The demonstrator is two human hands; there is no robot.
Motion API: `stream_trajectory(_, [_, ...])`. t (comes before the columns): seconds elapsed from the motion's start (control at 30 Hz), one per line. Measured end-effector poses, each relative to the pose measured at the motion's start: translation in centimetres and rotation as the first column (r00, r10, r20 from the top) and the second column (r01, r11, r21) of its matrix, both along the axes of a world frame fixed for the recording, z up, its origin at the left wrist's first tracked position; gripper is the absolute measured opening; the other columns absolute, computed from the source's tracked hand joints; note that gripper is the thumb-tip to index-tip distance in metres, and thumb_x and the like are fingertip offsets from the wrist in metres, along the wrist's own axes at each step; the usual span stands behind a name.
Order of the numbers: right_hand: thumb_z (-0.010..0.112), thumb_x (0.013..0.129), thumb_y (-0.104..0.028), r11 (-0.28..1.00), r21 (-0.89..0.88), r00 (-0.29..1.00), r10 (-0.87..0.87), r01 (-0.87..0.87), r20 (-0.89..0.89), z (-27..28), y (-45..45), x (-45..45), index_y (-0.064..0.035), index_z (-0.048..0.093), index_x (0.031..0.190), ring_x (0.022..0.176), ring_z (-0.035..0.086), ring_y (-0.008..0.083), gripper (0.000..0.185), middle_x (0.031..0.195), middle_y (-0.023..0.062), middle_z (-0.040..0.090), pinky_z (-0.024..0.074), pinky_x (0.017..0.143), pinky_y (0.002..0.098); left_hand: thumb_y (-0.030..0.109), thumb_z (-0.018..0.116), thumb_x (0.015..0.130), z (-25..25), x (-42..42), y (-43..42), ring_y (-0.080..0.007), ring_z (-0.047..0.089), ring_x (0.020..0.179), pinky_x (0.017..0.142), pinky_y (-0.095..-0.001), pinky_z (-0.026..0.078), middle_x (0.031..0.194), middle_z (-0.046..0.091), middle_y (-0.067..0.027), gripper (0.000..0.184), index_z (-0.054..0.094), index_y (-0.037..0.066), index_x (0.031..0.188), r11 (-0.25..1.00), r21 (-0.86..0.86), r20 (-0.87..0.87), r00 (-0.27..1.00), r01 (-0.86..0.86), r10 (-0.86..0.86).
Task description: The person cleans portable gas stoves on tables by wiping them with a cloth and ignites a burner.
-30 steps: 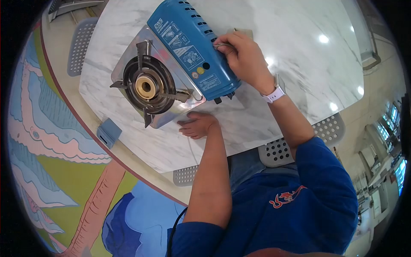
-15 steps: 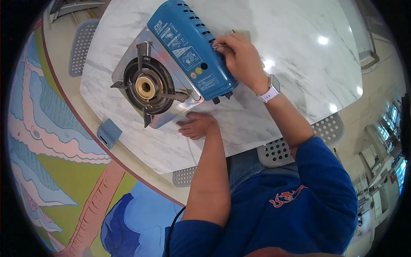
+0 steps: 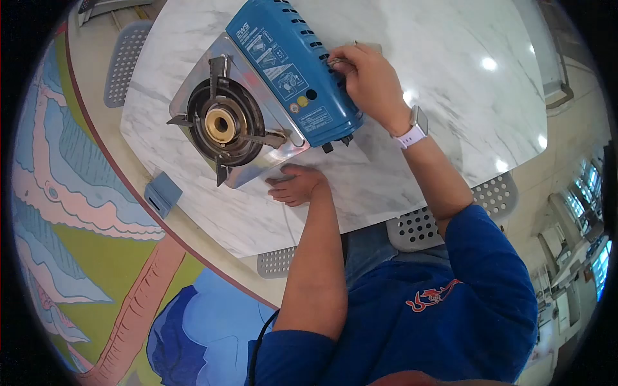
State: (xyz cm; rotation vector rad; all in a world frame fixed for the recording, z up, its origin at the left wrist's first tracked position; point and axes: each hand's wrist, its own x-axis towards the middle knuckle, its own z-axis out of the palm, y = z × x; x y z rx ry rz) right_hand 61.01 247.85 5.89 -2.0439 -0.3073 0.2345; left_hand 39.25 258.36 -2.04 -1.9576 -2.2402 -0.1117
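Observation:
A portable gas stove lies on the marble-patterned table, with a blue housing (image 3: 293,77), a silver burner plate (image 3: 281,154) and a brass-centred burner (image 3: 221,124) inside black pan supports. My right hand (image 3: 373,83) is at the slotted side of the housing. Its thumb and fingers pinch a small, thin greyish thing against the slots, too small to name. My left hand (image 3: 298,185) rests low on the table beside the near edge of the burner plate, its thumb apart from the fingers. Whether it touches the stove I cannot tell.
The white marbled table (image 3: 444,71) has rounded corners. A small beige thing (image 3: 372,47) sits behind my right hand. A blue-grey box (image 3: 163,193) is at the left edge. Perforated grey seats (image 3: 127,67) surround the table, and a painted mural (image 3: 90,212) fills the left side.
My right hand has shifted slightly right and the stove shows a little further right. Its fingers stay at the slots. My left hand has barely moved.

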Motion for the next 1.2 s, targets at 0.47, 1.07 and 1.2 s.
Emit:
stream_trajectory(0.47, [0.062, 0.082, -0.009, 0.941, 0.336, 1.0, 0.03, -0.03, 0.005, -0.6, 0.5, 0.9, -0.0037, 0.064, 0.092, 0.08, 0.063, 0.0294, 0.011, 0.086, 0.0127, 0.065, 0.0497, 0.07, 0.0344, 0.051, 0.037, 0.091, -1.4, -0.6, 0.2, -0.0318, 0.038, 0.128, 0.1, -0.049, 0.032, 0.139, 0.039, -0.016, 0.055, 0.042, 0.016, 0.134, 0.993, 0.121, -0.094, 0.995, -0.003, 0.015])
stream_trajectory(1.07, [0.061, 0.083, -0.011, 0.992, 0.087, 0.973, -0.104, 0.087, 0.204, 0.6, 2.7, 1.0, -0.0078, 0.068, 0.086, 0.074, 0.06, 0.0299, 0.009, 0.08, 0.0117, 0.062, 0.0474, 0.067, 0.0382, 0.048, 0.035, 0.091, -1.0, 0.1, -0.3, -0.0351, 0.034, 0.131, 0.102, -0.0518, 0.028, 0.141, 0.036, -0.0203, 0.057, 0.038, 0.014, 0.137, 0.993, 0.115, -0.091, 0.996, -0.003, 0.014])
stream_trajectory(1.2, [0.062, 0.083, -0.013, 0.994, 0.05, 0.971, -0.107, 0.099, 0.215, -0.3, 3.4, 3.1, -0.0082, 0.069, 0.087, 0.074, 0.06, 0.0302, 0.01, 0.081, 0.0127, 0.062, 0.0475, 0.067, 0.0387, 0.047, 0.036, 0.091, -0.8, 0.2, -0.2, -0.0352, 0.035, 0.131, 0.102, -0.0524, 0.028, 0.14, 0.036, -0.0214, 0.057, 0.038, 0.014, 0.137, 0.993, 0.115, -0.08, 0.997, 0.005, 0.004])
